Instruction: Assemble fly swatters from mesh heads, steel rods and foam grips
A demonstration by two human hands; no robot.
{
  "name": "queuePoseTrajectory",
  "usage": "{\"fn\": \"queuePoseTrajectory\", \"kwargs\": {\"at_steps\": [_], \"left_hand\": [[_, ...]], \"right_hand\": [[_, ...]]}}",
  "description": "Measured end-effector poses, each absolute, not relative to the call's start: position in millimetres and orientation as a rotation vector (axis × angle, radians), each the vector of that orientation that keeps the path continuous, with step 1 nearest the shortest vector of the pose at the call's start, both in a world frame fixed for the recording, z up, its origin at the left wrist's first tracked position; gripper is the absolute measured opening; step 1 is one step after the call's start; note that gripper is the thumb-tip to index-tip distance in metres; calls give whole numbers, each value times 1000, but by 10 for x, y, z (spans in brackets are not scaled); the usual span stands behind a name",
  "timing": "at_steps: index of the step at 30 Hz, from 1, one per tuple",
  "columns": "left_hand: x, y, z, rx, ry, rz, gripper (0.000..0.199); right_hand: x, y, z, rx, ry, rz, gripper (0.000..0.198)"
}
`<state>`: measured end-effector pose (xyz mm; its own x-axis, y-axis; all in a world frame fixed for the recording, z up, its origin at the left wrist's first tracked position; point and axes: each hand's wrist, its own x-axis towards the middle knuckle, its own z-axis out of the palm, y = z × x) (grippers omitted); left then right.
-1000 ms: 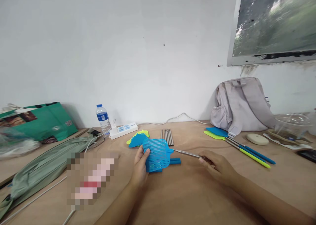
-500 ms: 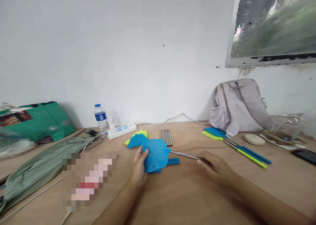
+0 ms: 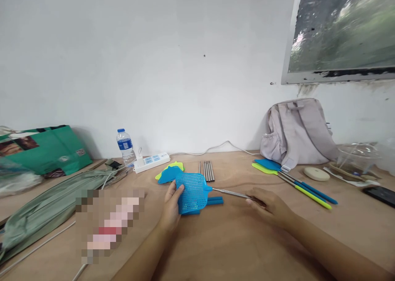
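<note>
A blue fly swatter with a perforated head and a thin metal rod is held between my hands above the wooden table. My left hand pinches the left edge of the head, thumb in front. My right hand is closed round the far end of the metal rod, so that end is hidden. Under and behind the swatter head lie blue handle tubes. Just beyond it, a blue swatter head rests on yellow-green ones. Several metal rods lie side by side to their right.
Swatters with handles lie at the right, before a grey backpack. A round pale case, phone and plastic bowl are farther right. Leftward are a power strip, water bottle, green bag and grey-green cloth bag.
Both hands keep the same hold on the blue swatter. The whole view has shifted very slightly; nothing on the table has visibly moved.
</note>
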<state>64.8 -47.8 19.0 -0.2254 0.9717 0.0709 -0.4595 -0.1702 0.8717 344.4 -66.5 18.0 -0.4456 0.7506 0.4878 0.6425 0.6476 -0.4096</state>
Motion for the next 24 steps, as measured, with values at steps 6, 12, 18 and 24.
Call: {"fn": "queuePoseTrajectory", "kwargs": {"at_steps": [6,12,18,24], "left_hand": [[589,-460,156,1042,1045,1626,46],[642,-581,232,1241,1076,1480,63],[666,-641,201,1301,1147,1462,75],[689,-690,158,1344,1167,1494,64]], "right_hand": [[3559,-620,184,-1125,-2258,33,26],[3586,-568,149,-1135,-2203,246,33],[3523,-552,61,-1115,-2075,979,44],[3538,-519,-47,-1046,-1973,1346,47]]}}
